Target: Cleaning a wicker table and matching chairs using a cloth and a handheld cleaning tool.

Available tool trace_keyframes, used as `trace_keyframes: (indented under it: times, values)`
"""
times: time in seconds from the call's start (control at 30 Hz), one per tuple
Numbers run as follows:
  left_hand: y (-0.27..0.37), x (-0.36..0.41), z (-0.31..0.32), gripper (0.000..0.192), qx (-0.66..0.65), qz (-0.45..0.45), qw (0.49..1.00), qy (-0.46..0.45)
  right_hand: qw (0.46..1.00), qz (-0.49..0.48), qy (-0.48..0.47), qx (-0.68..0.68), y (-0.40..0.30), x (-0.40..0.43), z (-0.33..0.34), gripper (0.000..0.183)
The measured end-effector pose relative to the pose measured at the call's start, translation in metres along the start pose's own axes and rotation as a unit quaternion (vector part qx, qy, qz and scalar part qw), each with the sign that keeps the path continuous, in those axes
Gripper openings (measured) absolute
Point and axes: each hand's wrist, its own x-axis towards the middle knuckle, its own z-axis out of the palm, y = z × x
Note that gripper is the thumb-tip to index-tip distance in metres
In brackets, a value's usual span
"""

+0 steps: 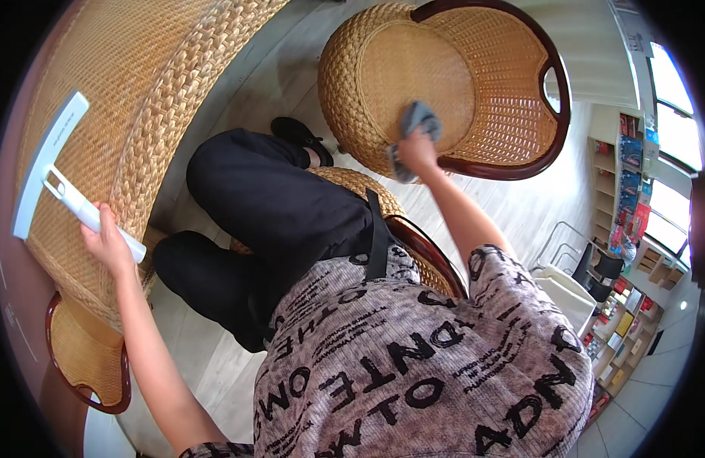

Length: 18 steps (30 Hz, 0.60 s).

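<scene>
My left hand [107, 240] grips the handle of a white squeegee [80, 206], whose wide pale blade [50, 160] is over the woven top of a large wicker table [123, 74]. At the right, my right hand [416, 150] holds a crumpled grey cloth [419, 117] against the seat of a wicker chair [418, 68], near its braided front edge. Part of the cloth hangs below the hand. The chair's curved back has a dark, glossy wooden rim [563, 126].
I sit on another wicker chair [429, 252]. A further wicker chair [89, 355] stands at the table's lower left end. Pale plank flooring [215, 378] lies between the furniture. Shelves with boxes [607, 189], a metal-framed cart [564, 240] and a person [628, 250] are farther right.
</scene>
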Motion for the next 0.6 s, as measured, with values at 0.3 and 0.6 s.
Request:
trace_keyframes:
  times: [0.3, 0.6]
  values:
    - [-0.014, 0.010, 0.019, 0.034, 0.058, 0.038, 0.997, 0.035, 0.974, -0.217, 0.029, -0.063, -0.070, -0.033, 0.010, 0.062]
    - [-0.006, 0.010, 0.022, 0.040, 0.081, 0.035, 0.995, 0.044, 0.985, -0.079, -0.010, -0.152, 0.050, -0.050, 0.015, 0.068]
